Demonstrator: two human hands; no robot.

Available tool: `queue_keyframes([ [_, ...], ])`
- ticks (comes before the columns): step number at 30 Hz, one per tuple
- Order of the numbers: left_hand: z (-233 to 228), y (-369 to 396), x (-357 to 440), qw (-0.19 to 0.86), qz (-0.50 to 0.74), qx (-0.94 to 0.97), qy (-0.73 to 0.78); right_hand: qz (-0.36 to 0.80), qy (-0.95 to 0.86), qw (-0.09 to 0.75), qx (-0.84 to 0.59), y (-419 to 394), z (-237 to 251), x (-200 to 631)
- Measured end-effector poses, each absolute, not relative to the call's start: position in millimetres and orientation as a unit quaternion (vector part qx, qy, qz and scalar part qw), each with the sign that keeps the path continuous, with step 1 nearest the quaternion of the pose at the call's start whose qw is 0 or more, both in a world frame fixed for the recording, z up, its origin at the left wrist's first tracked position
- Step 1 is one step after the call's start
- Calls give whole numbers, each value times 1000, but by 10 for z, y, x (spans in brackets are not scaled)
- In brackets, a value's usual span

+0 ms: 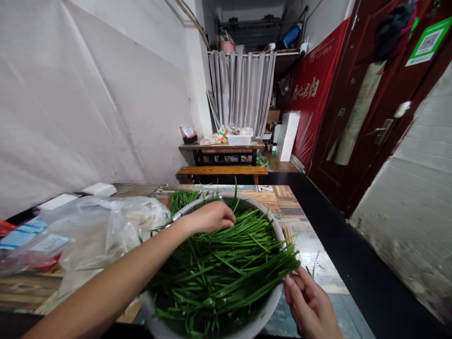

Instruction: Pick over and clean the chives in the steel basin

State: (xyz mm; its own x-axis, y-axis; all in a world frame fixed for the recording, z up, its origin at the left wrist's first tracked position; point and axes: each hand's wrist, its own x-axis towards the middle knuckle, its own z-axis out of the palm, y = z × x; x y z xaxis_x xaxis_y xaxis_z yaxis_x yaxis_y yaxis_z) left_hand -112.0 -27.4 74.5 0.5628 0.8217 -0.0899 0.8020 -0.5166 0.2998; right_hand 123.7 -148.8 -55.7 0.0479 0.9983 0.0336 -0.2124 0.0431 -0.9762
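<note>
A large metal basin (277,226) on the table is heaped with long green chives (226,254). My left hand (213,217) reaches over the far part of the heap, its fingers curled together. What they may pinch is hidden, though one chive blade stands up beside them. At the basin's right rim, my right hand (309,301) has thumb and fingers closed around the lower ends of thin bamboo skewers (288,234). A bundle of chives lies across these skewers, just above the fingers; whether it is threaded on them I cannot tell.
Left of the basin lie clear plastic bags (116,226) and white boxes (100,189). More chives (183,200) sit behind the basin, and loose scraps (317,261) lie to its right. Farther back are a wooden bench (222,171) and a table with a white tub (240,139).
</note>
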Motion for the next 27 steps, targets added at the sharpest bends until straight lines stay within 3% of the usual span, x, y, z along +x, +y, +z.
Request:
queue_keyframes([
  [8, -24, 406, -654, 115, 147, 812, 553, 489, -499, 558, -448, -1477, -566, 1295],
  [17, 55, 423, -798, 224, 189, 779, 555, 453, -577, 508, -452, -1469, -485, 1373],
  [23, 159, 81, -647, 432, 261, 707, 496, 450, -589, 489, -460, -1452, -369, 1378],
  [27, 283, -182, -519, 354, 283, 752, 479, 432, -591, 493, -471, -1437, -356, 1339],
])
